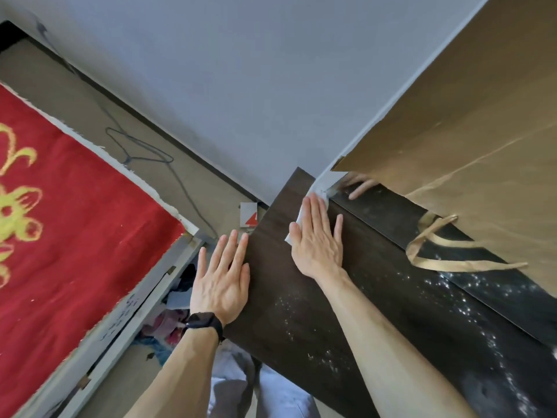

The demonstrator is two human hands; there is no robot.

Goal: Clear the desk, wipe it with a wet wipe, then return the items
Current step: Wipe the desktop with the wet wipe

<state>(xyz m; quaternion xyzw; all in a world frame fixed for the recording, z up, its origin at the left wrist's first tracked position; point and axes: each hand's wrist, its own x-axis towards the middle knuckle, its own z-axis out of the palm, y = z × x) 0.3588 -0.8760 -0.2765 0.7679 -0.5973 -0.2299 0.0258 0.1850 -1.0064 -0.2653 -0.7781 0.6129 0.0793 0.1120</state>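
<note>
The dark wood desk [277, 297] runs from the lower middle up to the wall corner. My right hand [316, 239] lies flat with straight fingers on a white wet wipe [301, 215], pressing it onto the desk near its far corner. Only the wipe's edges show past the fingers. My left hand [221, 279], with a black watch at the wrist, rests flat and open on the desk's left edge. A glossy black strip [452, 282] of the desk's right side reflects my fingers and shows pale specks.
A brown paper bag [467, 146] with ribbon handles [437, 251] hangs over the desk's right side. A red blanket with yellow pattern [69, 221] covers a bed at left. A wire hanger [141, 152] and a small red-and-white card [248, 215] lie on the floor.
</note>
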